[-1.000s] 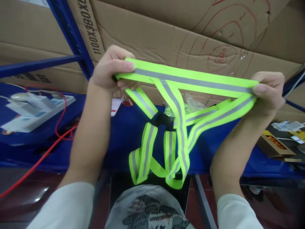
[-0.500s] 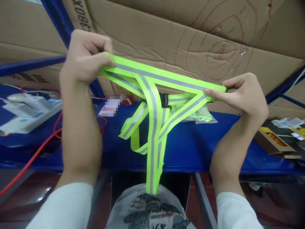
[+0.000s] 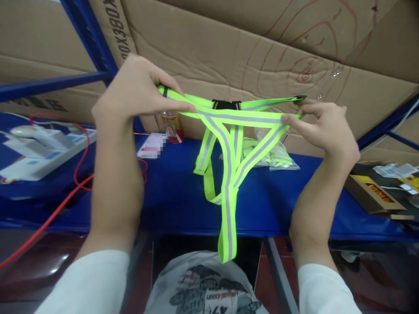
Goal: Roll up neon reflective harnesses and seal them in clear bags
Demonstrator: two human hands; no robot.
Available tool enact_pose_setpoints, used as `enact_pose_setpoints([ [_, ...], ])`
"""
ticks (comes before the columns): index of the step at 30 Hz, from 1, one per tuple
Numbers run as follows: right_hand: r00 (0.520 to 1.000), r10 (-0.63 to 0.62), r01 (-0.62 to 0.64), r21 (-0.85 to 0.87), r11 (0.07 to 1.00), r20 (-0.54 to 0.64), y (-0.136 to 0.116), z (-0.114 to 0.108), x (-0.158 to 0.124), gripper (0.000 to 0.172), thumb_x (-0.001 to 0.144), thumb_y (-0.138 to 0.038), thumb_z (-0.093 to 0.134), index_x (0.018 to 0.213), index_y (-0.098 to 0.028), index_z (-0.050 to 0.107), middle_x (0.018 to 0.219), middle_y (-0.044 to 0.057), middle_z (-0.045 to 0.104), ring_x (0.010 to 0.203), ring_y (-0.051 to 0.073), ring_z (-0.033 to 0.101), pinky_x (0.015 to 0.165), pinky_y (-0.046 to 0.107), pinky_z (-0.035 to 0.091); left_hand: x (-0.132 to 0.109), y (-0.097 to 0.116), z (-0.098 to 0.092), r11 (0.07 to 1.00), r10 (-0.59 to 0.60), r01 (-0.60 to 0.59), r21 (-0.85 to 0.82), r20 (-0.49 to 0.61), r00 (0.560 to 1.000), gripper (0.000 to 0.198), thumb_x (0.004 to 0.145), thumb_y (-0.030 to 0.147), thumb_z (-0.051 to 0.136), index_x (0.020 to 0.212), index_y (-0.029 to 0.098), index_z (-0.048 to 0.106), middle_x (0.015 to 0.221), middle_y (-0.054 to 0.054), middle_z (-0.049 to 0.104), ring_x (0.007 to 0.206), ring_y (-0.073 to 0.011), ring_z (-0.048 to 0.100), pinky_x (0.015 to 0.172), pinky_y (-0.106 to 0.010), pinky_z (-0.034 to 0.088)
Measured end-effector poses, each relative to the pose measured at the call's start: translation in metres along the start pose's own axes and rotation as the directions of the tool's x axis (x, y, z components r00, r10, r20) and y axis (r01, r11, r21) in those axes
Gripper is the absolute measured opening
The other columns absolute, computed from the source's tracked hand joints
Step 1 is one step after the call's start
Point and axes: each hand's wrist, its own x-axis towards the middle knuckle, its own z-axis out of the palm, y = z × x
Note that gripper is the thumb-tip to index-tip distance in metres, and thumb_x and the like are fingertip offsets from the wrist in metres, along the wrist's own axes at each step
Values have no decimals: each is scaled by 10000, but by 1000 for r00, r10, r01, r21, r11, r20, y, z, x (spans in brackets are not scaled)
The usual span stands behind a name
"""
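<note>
Neon reflective harness is up in the air over the blue surface, stretched between two bare hands. Left hand has thumb and fingers pinched on the bands at one end, right hand pinches the other, though some fingertips are tucked behind the strap so can't see those. Black buckle sits between them on the rear band, lower edge hidden by the front strip. Loops dangle and overlap, so hard to tell which strap goes where. The clear bag behind is partly covered, neon stuff inside. Left hand blocks the top of the bottle, and the paper beside it is partly pixelated. Further out, the printed number on the cardboard gets cut off up top.
</note>
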Motion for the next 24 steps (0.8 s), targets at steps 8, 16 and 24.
enact_pose_setpoints([
  [8,995,57,-55,24,998,-83,-12,4,4,420,918,-440,712,1288,-263,804,1361,141,764,1263,420,685,1091,732,386,2,8,-2,989,52,-41,139,-74,996,474,921,712,590,805,292,776,768,-38,647,921,-254,631,1326,-467,260],
  [16,957,63,-116,-175,978,-282,-9,19,13,296,985,-408,642,1212,-269,773,1506,137,640,1337,405,605,1017,656,409,4,3,10,955,-161,160,249,-17,987,721,913,797,532,1046,184,885,794,-110,710,1081,-316,674,1303,-513,241],
  [24,935,94,-137,-105,985,-342,-11,33,25,483,891,-284,686,1373,-278,659,1450,97,668,1331,378,619,1043,636,449,7,21,6,835,-460,411,366,54,886,841,870,780,493,1297,134,822,1124,-217,746,1330,-471,588,1196,-571,323],
])
